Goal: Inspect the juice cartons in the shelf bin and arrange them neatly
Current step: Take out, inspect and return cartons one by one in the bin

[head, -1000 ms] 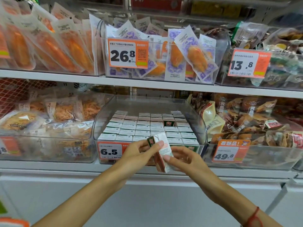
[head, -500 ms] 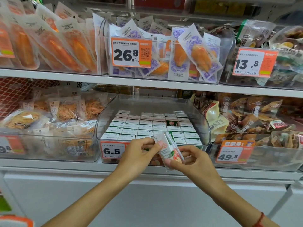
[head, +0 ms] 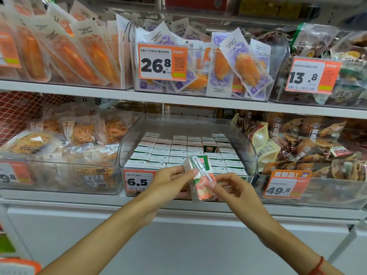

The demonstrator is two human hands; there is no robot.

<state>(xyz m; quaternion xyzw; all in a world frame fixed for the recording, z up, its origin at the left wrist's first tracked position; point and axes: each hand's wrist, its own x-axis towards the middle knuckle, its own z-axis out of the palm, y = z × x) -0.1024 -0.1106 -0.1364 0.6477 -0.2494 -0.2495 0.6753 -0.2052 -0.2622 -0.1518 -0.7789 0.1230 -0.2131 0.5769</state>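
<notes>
A small juice carton (head: 200, 178) with a green top, peach picture and a wrapped straw on its face is held tilted in front of the clear shelf bin (head: 244, 141). My left hand (head: 170, 182) pinches the carton's upper left side. My right hand (head: 233, 188) pinches its lower right corner. Inside the bin several cartons (head: 178, 153) stand in tidy rows with white tops up. One gap in the rows shows a green carton face (head: 209, 148). A 6.5 price tag (head: 138, 181) hangs on the bin's front.
Clear bins of bagged snacks flank the juice bin: shredded snacks (head: 59, 147) on the left, brown packets (head: 309, 147) on the right behind a 49.8 tag (head: 286, 185). The shelf above (head: 178, 99) carries more bins of packets. A white cabinet front (head: 178, 241) lies below.
Both hands have turned the carton, so its side panel gave way to the straw and peach face. The carton stays in front of the bin at about the same height.
</notes>
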